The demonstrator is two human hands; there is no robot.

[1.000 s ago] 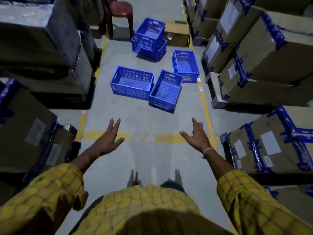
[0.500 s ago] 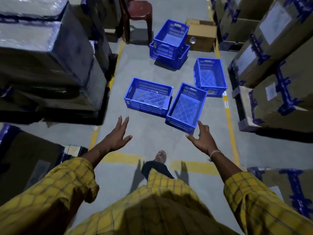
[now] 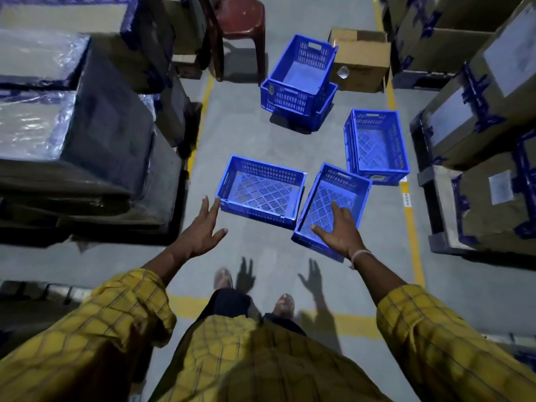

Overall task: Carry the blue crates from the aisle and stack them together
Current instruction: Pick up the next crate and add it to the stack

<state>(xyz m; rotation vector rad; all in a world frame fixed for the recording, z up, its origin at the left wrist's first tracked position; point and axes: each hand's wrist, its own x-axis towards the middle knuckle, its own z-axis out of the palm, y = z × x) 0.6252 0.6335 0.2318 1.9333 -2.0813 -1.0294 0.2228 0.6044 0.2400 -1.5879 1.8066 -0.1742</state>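
Observation:
Several empty blue plastic crates lie on the grey aisle floor. The nearest left crate [image 3: 262,191] sits just beyond my left hand [image 3: 203,230], whose spread fingers reach toward its near left corner and hold nothing. My right hand [image 3: 340,232] hovers open over the near end of a skewed crate [image 3: 336,198] beside it. A third crate [image 3: 375,145] lies farther right. At the back, one crate [image 3: 301,71] sits crookedly on another [image 3: 324,111].
Wrapped pallets [image 3: 72,134] line the left side and taped cardboard boxes [image 3: 478,117] line the right. A red plastic chair [image 3: 242,15] and a brown carton [image 3: 361,62] stand at the aisle's far end. Yellow floor lines [image 3: 412,224] mark the lane.
I have walked forward, so the crates are closer. Both open hands have reached out, the left near the left crate's corner and the right over the skewed crate.

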